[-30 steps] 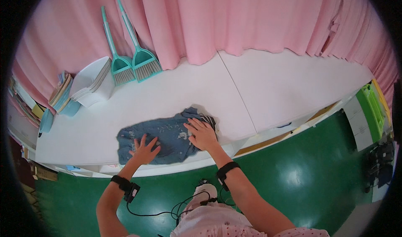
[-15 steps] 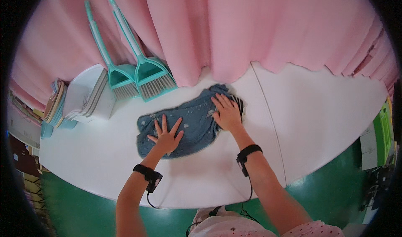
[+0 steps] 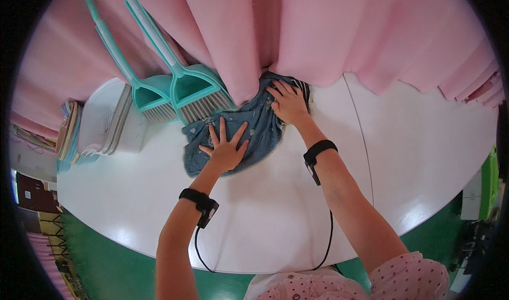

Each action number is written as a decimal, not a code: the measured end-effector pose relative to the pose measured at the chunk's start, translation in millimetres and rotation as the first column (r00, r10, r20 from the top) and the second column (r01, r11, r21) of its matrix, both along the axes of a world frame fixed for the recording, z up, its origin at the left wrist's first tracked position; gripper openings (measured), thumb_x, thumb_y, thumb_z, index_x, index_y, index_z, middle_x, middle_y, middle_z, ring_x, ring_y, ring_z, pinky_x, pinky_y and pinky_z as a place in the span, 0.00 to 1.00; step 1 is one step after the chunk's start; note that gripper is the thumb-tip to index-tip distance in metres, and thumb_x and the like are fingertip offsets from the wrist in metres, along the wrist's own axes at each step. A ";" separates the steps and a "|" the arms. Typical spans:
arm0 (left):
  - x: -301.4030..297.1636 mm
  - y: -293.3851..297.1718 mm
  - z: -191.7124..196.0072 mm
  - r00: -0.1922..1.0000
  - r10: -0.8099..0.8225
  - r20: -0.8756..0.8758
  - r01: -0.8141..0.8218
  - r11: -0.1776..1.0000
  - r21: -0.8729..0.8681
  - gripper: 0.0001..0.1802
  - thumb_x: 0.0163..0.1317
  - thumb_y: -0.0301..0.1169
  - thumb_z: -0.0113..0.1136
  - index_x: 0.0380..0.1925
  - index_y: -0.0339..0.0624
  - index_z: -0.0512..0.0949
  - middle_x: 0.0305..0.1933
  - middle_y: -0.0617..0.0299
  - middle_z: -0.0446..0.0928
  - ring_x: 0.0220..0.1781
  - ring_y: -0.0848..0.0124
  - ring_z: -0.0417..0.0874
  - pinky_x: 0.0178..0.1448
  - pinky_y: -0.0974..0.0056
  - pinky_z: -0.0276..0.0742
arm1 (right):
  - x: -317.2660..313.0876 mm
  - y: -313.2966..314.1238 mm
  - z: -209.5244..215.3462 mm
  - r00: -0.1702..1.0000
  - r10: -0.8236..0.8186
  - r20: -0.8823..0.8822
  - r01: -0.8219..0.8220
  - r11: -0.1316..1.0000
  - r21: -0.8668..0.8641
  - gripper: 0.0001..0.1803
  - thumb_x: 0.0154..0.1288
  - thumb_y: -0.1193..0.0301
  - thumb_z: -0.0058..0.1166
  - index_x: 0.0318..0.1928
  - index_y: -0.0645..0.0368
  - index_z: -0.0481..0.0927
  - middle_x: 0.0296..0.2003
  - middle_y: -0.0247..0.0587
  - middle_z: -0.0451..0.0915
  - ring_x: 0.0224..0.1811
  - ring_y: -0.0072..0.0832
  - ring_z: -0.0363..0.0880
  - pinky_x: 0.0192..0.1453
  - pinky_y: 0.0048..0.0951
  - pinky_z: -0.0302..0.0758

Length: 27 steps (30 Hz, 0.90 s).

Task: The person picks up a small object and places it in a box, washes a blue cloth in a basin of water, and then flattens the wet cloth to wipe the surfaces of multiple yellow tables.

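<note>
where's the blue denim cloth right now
In the head view the crumpled blue denim cloth lies on the white table, pressed flat by the left hand and right hand, beside the teal brooms.

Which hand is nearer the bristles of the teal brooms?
Left. The left hand lies flat on the denim cloth just below the broom bristles; the right hand presses farther right.

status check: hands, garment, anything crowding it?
Left hand flat, fingers spread on denim garment. Right hand pressing its far end. Broom and pink curtain crowd its far edge.
</note>
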<state>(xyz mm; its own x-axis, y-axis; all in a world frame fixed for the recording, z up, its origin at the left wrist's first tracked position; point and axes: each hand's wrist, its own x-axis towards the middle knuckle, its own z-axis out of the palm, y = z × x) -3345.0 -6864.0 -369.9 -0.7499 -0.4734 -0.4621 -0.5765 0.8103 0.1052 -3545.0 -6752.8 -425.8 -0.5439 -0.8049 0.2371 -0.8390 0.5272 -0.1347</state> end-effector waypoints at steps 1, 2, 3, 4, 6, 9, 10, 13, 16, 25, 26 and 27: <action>-0.7 3.9 -5.6 1.000 0.012 -0.013 -0.012 1.000 0.000 0.28 0.61 0.58 0.34 0.62 0.87 0.43 0.71 0.62 0.23 0.70 0.45 0.25 0.56 0.22 0.33 | 8.7 6.2 -5.8 0.998 -0.057 0.035 0.057 0.998 -0.019 0.25 0.59 0.60 0.38 0.59 0.47 0.65 0.63 0.36 0.59 0.66 0.29 0.52 0.65 0.42 0.48; -2.3 8.9 -10.4 0.999 0.018 -0.030 -0.018 1.000 0.002 0.28 0.61 0.57 0.36 0.62 0.87 0.45 0.71 0.60 0.25 0.70 0.45 0.27 0.55 0.21 0.31 | 16.9 15.7 -10.6 0.991 -0.117 0.067 0.119 0.992 -0.034 0.25 0.59 0.60 0.39 0.58 0.48 0.65 0.63 0.36 0.59 0.66 0.30 0.52 0.65 0.43 0.48; 1.3 10.3 -14.2 0.999 0.011 -0.032 -0.010 1.000 0.012 0.28 0.61 0.57 0.36 0.62 0.87 0.45 0.71 0.60 0.25 0.70 0.45 0.27 0.55 0.21 0.31 | 33.3 23.9 -7.9 0.986 -0.124 0.112 0.122 0.992 0.020 0.26 0.59 0.60 0.40 0.59 0.50 0.64 0.63 0.37 0.58 0.66 0.32 0.51 0.66 0.44 0.47; 12.1 4.8 -11.7 0.999 0.048 -0.004 -0.048 0.999 -0.012 0.28 0.61 0.57 0.36 0.62 0.87 0.45 0.71 0.61 0.25 0.70 0.46 0.27 0.55 0.21 0.32 | 55.1 26.7 0.0 0.985 -0.107 0.134 0.101 0.993 0.056 0.26 0.59 0.60 0.41 0.59 0.51 0.64 0.63 0.38 0.57 0.67 0.33 0.50 0.66 0.44 0.48; 18.0 13.8 0.2 0.998 0.054 -0.011 -0.055 0.998 -0.017 0.28 0.61 0.57 0.35 0.62 0.87 0.44 0.71 0.61 0.25 0.71 0.47 0.28 0.55 0.21 0.33 | 80.1 54.4 3.7 0.979 -0.081 0.188 0.070 0.996 0.061 0.27 0.60 0.60 0.41 0.60 0.51 0.62 0.64 0.39 0.55 0.67 0.33 0.49 0.66 0.44 0.47; 32.2 36.9 8.9 0.993 0.093 0.070 -0.091 0.995 -0.036 0.29 0.62 0.56 0.33 0.63 0.85 0.41 0.71 0.62 0.26 0.71 0.48 0.28 0.55 0.21 0.39 | 113.0 101.5 5.4 0.987 -0.026 0.156 0.032 0.999 -0.036 0.25 0.57 0.63 0.44 0.57 0.51 0.64 0.62 0.38 0.57 0.65 0.33 0.52 0.64 0.43 0.50; 34.9 48.6 10.1 0.993 0.064 0.102 -0.060 0.997 -0.041 0.29 0.62 0.56 0.32 0.63 0.84 0.40 0.71 0.61 0.25 0.71 0.47 0.29 0.55 0.22 0.42 | 119.0 117.1 5.0 0.991 -0.039 0.130 0.045 0.998 -0.044 0.25 0.57 0.63 0.44 0.57 0.51 0.64 0.62 0.38 0.57 0.65 0.33 0.52 0.64 0.43 0.50; 54.8 94.7 -1.6 0.996 0.004 0.094 0.007 0.994 -0.107 0.30 0.62 0.56 0.31 0.64 0.81 0.38 0.71 0.58 0.25 0.70 0.44 0.30 0.55 0.23 0.45 | 140.0 160.6 4.4 0.992 -0.048 0.118 0.060 0.993 -0.101 0.25 0.56 0.64 0.44 0.57 0.50 0.65 0.61 0.39 0.59 0.65 0.33 0.52 0.65 0.42 0.49; 80.9 149.8 -10.2 0.996 -0.026 0.086 0.039 0.986 -0.159 0.31 0.62 0.56 0.30 0.65 0.77 0.36 0.71 0.54 0.24 0.70 0.41 0.32 0.55 0.24 0.46 | 160.8 208.1 2.0 0.996 -0.038 0.085 0.046 0.994 -0.095 0.25 0.57 0.64 0.43 0.57 0.50 0.65 0.61 0.39 0.59 0.66 0.33 0.52 0.66 0.42 0.48; 104.3 349.4 -6.1 0.996 -0.044 0.081 0.047 0.998 -0.031 0.36 0.60 0.58 0.31 0.66 0.68 0.34 0.68 0.43 0.21 0.67 0.32 0.27 0.53 0.22 0.42 | 152.1 385.3 9.9 0.970 -0.127 0.208 0.133 0.991 -0.014 0.25 0.62 0.59 0.37 0.60 0.48 0.61 0.65 0.37 0.54 0.68 0.31 0.48 0.67 0.40 0.46; 97.7 366.8 -2.5 0.996 -0.053 0.077 0.056 0.998 -0.037 0.36 0.60 0.58 0.31 0.66 0.68 0.34 0.68 0.43 0.21 0.67 0.32 0.27 0.53 0.22 0.42 | 144.7 405.6 10.3 0.971 -0.166 0.174 0.169 0.986 -0.004 0.26 0.63 0.59 0.35 0.61 0.47 0.61 0.65 0.37 0.53 0.68 0.31 0.47 0.68 0.38 0.46; 88.1 392.6 2.2 0.992 -0.088 0.091 0.090 0.996 -0.019 0.37 0.60 0.58 0.31 0.66 0.67 0.34 0.68 0.42 0.21 0.67 0.32 0.27 0.52 0.21 0.42 | 132.2 431.2 10.2 0.966 -0.202 0.161 0.202 0.979 0.016 0.26 0.63 0.59 0.35 0.62 0.46 0.60 0.65 0.37 0.53 0.68 0.31 0.47 0.68 0.38 0.46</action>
<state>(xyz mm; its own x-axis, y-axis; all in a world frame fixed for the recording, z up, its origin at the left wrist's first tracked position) -3256.8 -6471.5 -367.7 -0.7456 -0.4178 -0.5191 -0.5078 0.8607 0.0368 -3412.8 -6321.6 -415.6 -0.7262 -0.6743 0.1339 -0.6824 0.6833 -0.2597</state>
